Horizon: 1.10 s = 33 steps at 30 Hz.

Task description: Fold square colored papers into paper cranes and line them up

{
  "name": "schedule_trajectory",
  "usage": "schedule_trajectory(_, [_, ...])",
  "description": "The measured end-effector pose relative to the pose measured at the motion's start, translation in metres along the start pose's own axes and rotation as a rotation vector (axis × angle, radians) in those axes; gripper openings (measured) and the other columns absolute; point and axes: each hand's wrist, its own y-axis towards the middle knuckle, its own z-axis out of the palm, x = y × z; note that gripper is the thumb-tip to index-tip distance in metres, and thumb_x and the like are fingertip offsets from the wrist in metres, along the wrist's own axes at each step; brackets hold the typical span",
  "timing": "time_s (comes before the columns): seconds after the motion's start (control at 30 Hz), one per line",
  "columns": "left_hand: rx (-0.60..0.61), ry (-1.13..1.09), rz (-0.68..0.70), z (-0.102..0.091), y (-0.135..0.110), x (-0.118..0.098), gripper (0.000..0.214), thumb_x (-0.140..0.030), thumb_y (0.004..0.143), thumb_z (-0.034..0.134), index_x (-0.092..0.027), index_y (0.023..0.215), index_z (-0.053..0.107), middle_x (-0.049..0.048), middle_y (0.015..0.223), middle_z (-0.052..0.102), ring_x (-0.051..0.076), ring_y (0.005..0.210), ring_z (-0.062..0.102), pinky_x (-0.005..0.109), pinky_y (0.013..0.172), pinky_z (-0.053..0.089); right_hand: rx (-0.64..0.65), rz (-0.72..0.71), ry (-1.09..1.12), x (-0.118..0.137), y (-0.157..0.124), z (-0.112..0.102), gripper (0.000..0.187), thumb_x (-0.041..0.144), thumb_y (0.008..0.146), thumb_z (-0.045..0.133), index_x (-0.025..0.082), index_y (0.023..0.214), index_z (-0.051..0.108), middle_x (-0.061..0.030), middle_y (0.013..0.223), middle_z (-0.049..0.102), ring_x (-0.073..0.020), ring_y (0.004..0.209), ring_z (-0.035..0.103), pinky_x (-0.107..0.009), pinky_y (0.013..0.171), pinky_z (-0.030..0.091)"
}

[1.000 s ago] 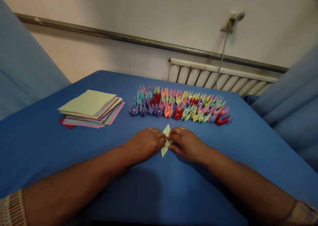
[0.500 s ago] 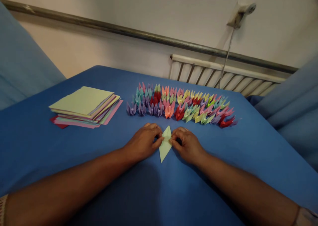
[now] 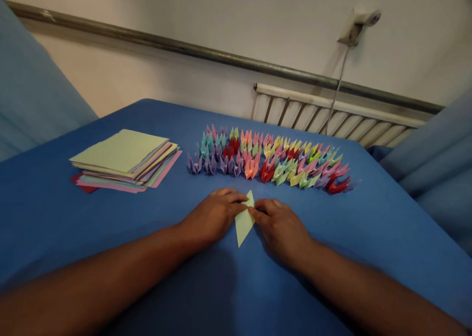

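A pale green folded paper (image 3: 244,226), shaped like a narrow diamond, lies on the blue-covered table in front of me, one point toward me. My left hand (image 3: 216,213) is at its left edge, thumb and fingertips pressed on its upper middle. From the other side my right hand (image 3: 282,225) grips the right edge, its thumb reaching onto the middle close to the left thumb. The fingertips cover part of the paper's middle fold. Just beyond the hands stand rows of folded paper cranes (image 3: 251,166) in many colours.
To the left lies a stack of coloured paper sheets (image 3: 121,151), pale yellow-green on top. The blue table cover (image 3: 173,296) reaches the wall. Behind are a metal rail (image 3: 206,54), a radiator (image 3: 306,107) and a hanging cord (image 3: 337,90). Blue curtains (image 3: 33,90) hang at both sides.
Both hands have closed in over the paper's middle. The thumbs now lie across it near each other, where before each hand pinched a side edge.
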Motion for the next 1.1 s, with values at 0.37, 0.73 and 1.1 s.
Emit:
schedule_trajectory(0.37, [0.081, 0.127, 0.064, -0.009, -0.016, 0.000, 0.033, -0.028, 0.094, 0.049, -0.025, 0.124, 0.062, 0.0051, 0.131, 0.061, 0.027, 0.120, 0.052, 0.042, 0.100, 0.037, 0.052, -0.066, -0.086, 0.000, -0.005, 0.000, 0.041, 0.013, 0.091, 0.047, 0.015, 0.131, 0.054, -0.0128, 0.122, 0.060, -0.0264, 0.102, 0.054, -0.039, 0.087, 0.045])
schedule_trajectory(0.73, [0.131, 0.086, 0.043, -0.015, -0.016, -0.003, 0.029, -0.028, 0.094, 0.048, -0.020, 0.115, 0.066, 0.0074, 0.127, 0.062, 0.026, 0.113, 0.056, 0.040, 0.097, 0.040, 0.033, -0.052, -0.071, 0.002, -0.001, -0.002, 0.033, 0.016, 0.094, 0.045, 0.017, 0.123, 0.059, -0.0106, 0.114, 0.063, -0.0241, 0.094, 0.056, -0.037, 0.083, 0.044])
schedule_trajectory(1.1, [-0.104, -0.041, -0.204, 0.004, 0.012, 0.011, 0.014, -0.032, 0.082, 0.065, -0.018, 0.083, 0.061, 0.0044, 0.088, 0.062, 0.022, 0.086, 0.054, 0.034, 0.077, 0.042, -0.050, 0.302, 0.093, 0.007, 0.022, 0.002, 0.014, 0.027, 0.092, 0.053, 0.017, 0.090, 0.063, -0.0067, 0.093, 0.063, -0.0211, 0.089, 0.059, -0.031, 0.079, 0.044])
